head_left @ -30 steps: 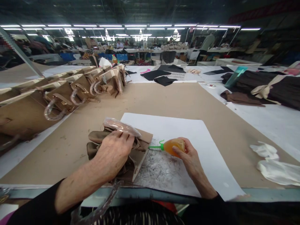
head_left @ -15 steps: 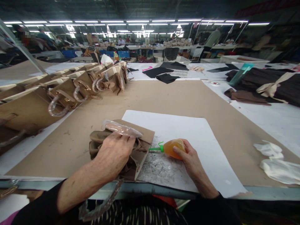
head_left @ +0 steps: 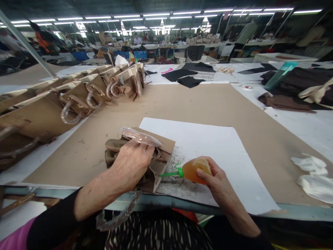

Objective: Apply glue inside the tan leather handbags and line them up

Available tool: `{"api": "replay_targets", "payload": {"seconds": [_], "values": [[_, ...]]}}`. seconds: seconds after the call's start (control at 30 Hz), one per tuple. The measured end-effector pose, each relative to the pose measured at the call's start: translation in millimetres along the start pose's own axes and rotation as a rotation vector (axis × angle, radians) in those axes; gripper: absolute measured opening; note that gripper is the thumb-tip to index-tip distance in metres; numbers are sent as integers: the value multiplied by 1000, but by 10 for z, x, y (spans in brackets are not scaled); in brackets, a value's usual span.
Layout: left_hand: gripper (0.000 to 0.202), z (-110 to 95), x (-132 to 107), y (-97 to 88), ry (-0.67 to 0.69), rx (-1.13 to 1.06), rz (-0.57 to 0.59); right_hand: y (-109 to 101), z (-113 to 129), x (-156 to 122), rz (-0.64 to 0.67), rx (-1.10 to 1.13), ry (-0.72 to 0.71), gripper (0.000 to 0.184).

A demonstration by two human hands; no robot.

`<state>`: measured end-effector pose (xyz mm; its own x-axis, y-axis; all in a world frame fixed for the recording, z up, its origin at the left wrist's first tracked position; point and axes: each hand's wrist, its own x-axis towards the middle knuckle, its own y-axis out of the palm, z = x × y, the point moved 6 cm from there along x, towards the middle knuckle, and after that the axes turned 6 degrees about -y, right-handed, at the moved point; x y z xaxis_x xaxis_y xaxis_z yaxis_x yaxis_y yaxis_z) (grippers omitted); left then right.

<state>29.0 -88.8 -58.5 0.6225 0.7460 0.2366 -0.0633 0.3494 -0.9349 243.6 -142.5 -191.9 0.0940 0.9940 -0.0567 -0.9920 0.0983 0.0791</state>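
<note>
A brown handbag lies on its side near the table's front edge, partly on a white sheet. My left hand is closed on the bag, just below its plastic-wrapped handle; the fingertips are hidden. Another wrapped handle hangs over the table edge. In my right hand is a squeeze bottle of amber liquid with a green nozzle. The nozzle tip points left and meets the bag's edge, or lies very close to it. Dark smears mark the sheet beside the bag.
Rows of similar brown handbags stand at the left. White crumpled cloths lie at the right. Black pieces are at the back, with dark folded fabric at far right. People work at distant tables.
The bottle's nozzle has moved along the bag's edge, closer to me. My left hand keeps its hold on the bag. The whole view has shifted slightly.
</note>
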Motion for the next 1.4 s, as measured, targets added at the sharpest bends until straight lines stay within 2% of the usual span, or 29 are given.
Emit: {"api": "replay_targets", "payload": {"seconds": [0.2,0.4,0.57,0.73,0.97,1.2,1.4], "values": [[34,-1,11,20,-7,7,24,8,-29,-95,-9,-9,8,35],[37,0,17,17,-12,11,68,-8,-26,-71,-96,35,-11,38],[38,-1,6,24,-15,26,125,74,64,-88,-61,-46,8,36],[34,-11,22,15,-16,17,116,99,132,-167,-47,-60,29,37],[35,-16,36,52,-24,46,128,171,112,-294,-9,39,79,38],[33,-12,55,-13,-74,-11,136,150,70,-375,-116,158,111,39],[32,-15,42,-18,-70,-7,131,178,-36,-355,-135,268,146,37]]}}
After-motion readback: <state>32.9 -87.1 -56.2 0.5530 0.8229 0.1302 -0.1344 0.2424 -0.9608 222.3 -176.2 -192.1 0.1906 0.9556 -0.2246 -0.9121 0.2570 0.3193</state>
